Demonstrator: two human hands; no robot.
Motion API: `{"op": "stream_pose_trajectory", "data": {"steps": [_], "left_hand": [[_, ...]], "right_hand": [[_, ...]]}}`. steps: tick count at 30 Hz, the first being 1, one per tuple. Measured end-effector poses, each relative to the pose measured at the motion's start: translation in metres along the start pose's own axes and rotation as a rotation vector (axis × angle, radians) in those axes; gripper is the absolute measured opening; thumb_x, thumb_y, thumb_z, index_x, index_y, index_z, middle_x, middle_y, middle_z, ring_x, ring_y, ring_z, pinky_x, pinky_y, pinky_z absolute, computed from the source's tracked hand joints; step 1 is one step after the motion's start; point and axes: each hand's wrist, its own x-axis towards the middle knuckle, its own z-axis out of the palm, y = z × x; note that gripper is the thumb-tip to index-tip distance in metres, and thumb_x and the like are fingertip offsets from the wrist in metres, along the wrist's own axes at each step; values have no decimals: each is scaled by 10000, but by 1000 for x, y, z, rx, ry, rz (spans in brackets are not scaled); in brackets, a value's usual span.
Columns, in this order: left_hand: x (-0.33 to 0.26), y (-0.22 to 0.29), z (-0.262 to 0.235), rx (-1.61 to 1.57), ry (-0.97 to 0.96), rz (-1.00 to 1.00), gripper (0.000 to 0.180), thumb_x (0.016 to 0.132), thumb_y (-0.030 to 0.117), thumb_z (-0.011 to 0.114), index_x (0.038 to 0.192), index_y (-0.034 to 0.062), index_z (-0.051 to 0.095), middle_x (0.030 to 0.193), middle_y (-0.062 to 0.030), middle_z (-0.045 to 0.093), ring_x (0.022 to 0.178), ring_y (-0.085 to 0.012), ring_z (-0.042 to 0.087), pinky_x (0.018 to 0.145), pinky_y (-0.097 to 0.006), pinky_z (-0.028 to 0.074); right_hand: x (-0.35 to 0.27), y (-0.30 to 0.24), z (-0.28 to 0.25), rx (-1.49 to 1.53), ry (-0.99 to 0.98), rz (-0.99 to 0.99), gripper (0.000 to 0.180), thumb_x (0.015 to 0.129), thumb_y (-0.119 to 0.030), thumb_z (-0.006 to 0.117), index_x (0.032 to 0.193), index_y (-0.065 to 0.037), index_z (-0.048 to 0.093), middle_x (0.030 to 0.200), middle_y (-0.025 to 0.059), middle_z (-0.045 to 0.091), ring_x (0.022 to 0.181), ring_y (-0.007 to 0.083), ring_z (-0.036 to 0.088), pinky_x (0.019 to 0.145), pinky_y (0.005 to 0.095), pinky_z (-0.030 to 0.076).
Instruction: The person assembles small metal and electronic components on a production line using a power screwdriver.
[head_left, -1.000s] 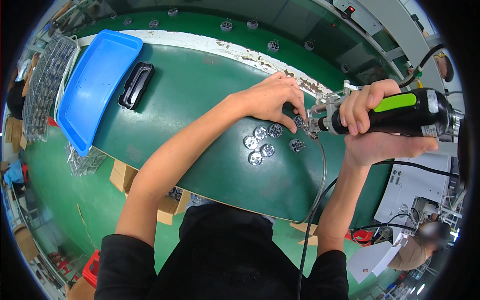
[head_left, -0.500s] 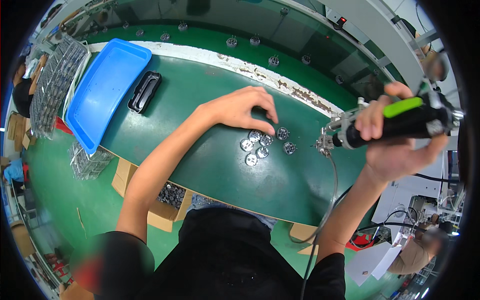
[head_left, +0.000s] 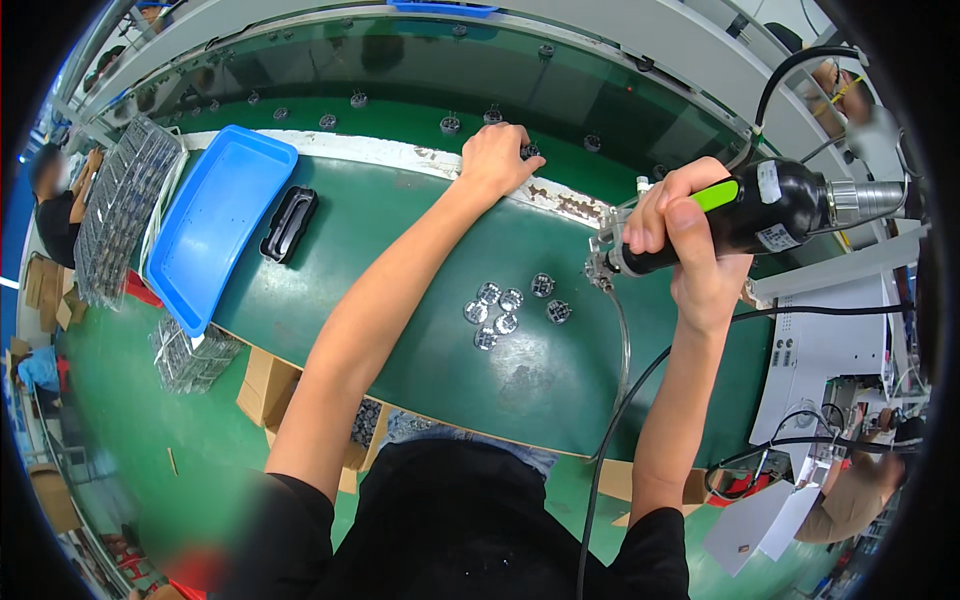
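My left hand (head_left: 494, 162) reaches over the worn white ledge at the table's far side. Its thumb and fingers close round a small round metal part (head_left: 529, 152), mostly covered by the hand. In my right hand (head_left: 700, 250) is a black powered screwdriver (head_left: 765, 212) with a bright green lever, held nearly level, its metal nose pointing left above the table. Between my arms, a loose cluster of round silvery discs (head_left: 487, 313) lies on the green tabletop. Two similar parts with small prongs, one of them a pronged part (head_left: 557, 311), sit just right of the cluster.
Beyond the ledge (head_left: 380, 150), several round parts (head_left: 450, 123) stand spaced along a green strip. A blue tray (head_left: 215, 225) and a black plastic holder (head_left: 290, 224) are at the left. A dark cable (head_left: 655, 365) hangs beside my right forearm.
My left hand has moved from beside the disc cluster out to the far ledge, where it grips a round part. My right hand has brought the screwdriver leftward. The view has shifted.
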Motion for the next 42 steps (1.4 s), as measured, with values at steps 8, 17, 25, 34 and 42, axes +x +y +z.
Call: {"op": "stream_pose_trajectory", "data": {"steps": [8, 17, 25, 34, 42], "left_hand": [[-33, 14, -19, -316, -188, 468, 305, 813, 290, 780, 1039, 87, 751, 954, -82, 682, 959, -283, 633, 885, -419, 505], [-81, 20, -28, -365, -489, 764, 301, 787, 314, 828, 1068, 214, 788, 1058, 39, 658, 1118, -178, 516, 1020, -417, 253], [-81, 17, -23, -414, -498, 743, 323, 764, 309, 842, 958, 86, 712, 1052, 8, 662, 1198, -217, 502, 1046, -455, 253], [-82, 13, -19, -417, -480, 746, 334, 774, 347, 830, 934, 78, 713, 1093, -9, 658, 1222, -227, 496, 1085, -491, 241], [-82, 14, -18, -396, -495, 742, 338, 782, 362, 819, 895, 64, 707, 1139, -27, 660, 1242, -235, 491, 1109, -512, 233]], "right_hand": [[2, -1, -2, 113, -23, -31, 202, 921, -90, 731, 967, 29, 575, 691, 64, 585, 546, 131, 582, 509, 262, 479], [7, 6, 7, 92, 43, -145, 347, 945, -277, 718, 953, 24, 547, 660, 63, 541, 538, 141, 546, 527, 286, 477], [5, 17, 6, -137, -72, -76, 431, 1080, -488, 420, 1008, -65, 458, 583, 22, 417, 447, 103, 409, 465, 254, 398], [5, 28, 18, 59, 84, -71, 368, 970, -322, 678, 916, 22, 558, 582, 24, 445, 409, 91, 411, 404, 253, 351], [5, 30, 21, 35, 80, -76, 370, 986, -336, 652, 918, 13, 547, 581, 21, 432, 413, 87, 393, 405, 252, 350]]}}
